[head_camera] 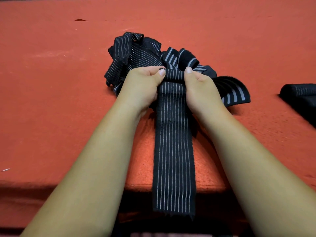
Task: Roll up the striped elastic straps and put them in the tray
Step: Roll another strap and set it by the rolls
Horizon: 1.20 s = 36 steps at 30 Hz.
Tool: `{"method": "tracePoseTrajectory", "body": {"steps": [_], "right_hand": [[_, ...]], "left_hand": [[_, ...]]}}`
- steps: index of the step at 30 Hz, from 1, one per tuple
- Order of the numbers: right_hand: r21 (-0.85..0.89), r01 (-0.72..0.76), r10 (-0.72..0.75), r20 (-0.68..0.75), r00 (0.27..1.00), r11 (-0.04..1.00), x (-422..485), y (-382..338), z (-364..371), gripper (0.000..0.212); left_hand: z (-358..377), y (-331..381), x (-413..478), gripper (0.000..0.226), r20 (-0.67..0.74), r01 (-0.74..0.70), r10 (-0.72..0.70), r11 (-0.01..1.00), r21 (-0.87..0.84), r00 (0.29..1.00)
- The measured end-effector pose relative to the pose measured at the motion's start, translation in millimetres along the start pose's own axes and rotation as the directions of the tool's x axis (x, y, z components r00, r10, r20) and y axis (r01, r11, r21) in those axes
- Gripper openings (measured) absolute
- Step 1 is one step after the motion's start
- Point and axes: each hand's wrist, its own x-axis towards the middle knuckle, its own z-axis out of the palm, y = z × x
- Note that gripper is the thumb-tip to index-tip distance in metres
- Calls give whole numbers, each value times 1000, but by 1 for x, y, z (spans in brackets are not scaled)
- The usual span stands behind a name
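The narrow-striped strap [173, 142] lies lengthwise at the centre of the table [51, 100]. Its far end, at 12 o'clock, is gathered between both hands, and its free tail runs to 6 o'clock, where it hangs over the table's near edge. The left hand [142, 84] and the right hand [200, 86] each have a grip clamped on that far end, thumbs on top and fingers curled beneath. The step in hand appears to be starting the roll. Turn the first fold tight and square to the stripes. Hold both strap edges level so the roll does not cone. Draw the tail up over the edge with light tension, not stretch. The loose pile of straps [136, 53] touches the hands at 12 o'clock, and a wide-striped strap [234, 94] curls just beside the right hand at 2 o'clock. Either may catch in the roll, so work toward 6 o'clock. A dark object [301, 94] at 3 o'clock, cut by the frame, may be the tray; this cannot be confirmed. The widest open room lies from 8 to 11 o'clock.
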Motion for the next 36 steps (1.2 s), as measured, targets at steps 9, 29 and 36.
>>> {"method": "tracePoseTrajectory", "body": {"steps": [9,29,36], "right_hand": [[83,-18,18,-1,1000,996,0,1,-2,54],[240,-73,88,-53,995,968,-3,-12,-6,29],[254,-49,64,-51,997,966,-5,-15,-9,38]], "left_hand": [[-1,3,-2,26,62,-40,34,995,95,997],[7,8,-6,10,61,60,-53,992,-110,997],[8,6,-4,45,61,83,-79,994,-66,995]]}}
